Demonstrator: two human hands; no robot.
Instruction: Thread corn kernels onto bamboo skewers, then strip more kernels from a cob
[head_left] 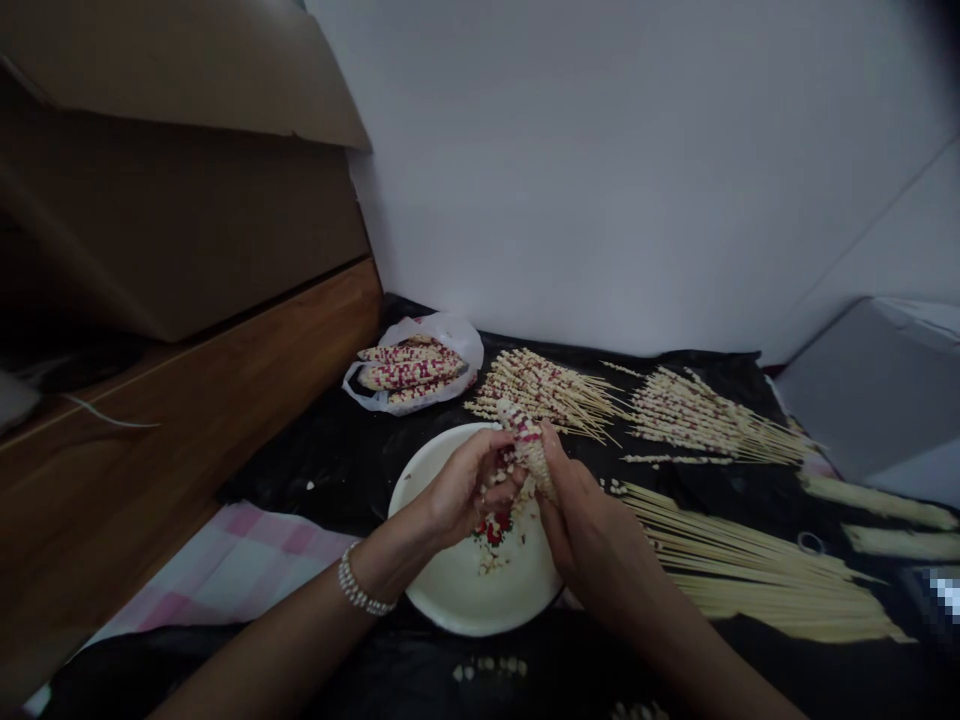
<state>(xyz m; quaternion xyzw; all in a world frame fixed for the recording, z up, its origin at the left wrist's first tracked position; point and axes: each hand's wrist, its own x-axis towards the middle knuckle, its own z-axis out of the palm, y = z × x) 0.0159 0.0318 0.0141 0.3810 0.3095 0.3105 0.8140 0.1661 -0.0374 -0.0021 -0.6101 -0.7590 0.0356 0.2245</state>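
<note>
A white and purple corn cob (pixel 529 448), partly bare of kernels, is held tilted over a cream bowl (pixel 442 598). My right hand (pixel 589 505) is wrapped round the cob's right side. At the cob's left side is my left hand (pixel 474 482), its fingers curled with loose kernels in them and its thumb by the cob. Loose kernels (pixel 493 562) lie in the bottom of the bowl, beside a red printed pattern. A beaded bracelet circles my left wrist.
Behind the bowl, a plastic bag (pixel 469 345) holds several cobs. Kernel-threaded skewers lie in two piles (pixel 547 385), (pixel 682 415) at the back. Bare sticks (pixel 765 560) and stripped cobs (pixel 900 543) are at the right. A cardboard box (pixel 187 210) stands left.
</note>
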